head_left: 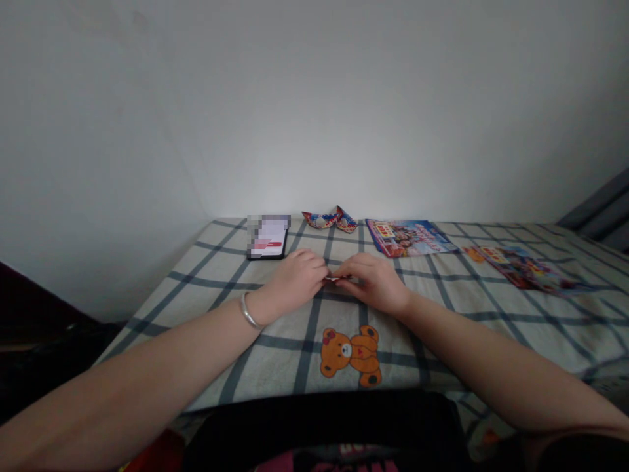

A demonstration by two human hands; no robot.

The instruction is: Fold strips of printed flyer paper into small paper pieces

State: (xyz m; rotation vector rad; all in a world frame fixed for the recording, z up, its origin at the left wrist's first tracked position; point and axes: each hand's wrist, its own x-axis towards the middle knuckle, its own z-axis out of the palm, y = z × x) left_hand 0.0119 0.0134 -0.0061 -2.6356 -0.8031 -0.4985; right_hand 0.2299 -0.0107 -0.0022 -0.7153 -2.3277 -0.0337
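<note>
My left hand [301, 275], with a silver bangle at the wrist, is closed on one end of a small folded piece of paper [335, 278]. From the other side, my right hand [376, 282] pinches the same paper between thumb and fingers. Most of the paper is hidden by the fingers; only a thin pale and reddish strip shows. Both hands are just above or resting on the checked tablecloth [289, 347]. Beyond them lie folded shapes of printed paper [322, 220] in red and blue, against the wall.
A phone [269, 239] with a lit, partly blurred screen lies behind my left hand. Colourful printed leaflets [410, 237] lie at the back right, with another leaflet [533, 269] further right. A bear figure [350, 355] decorates the cloth near the front edge. A white wall [314, 111] rises behind.
</note>
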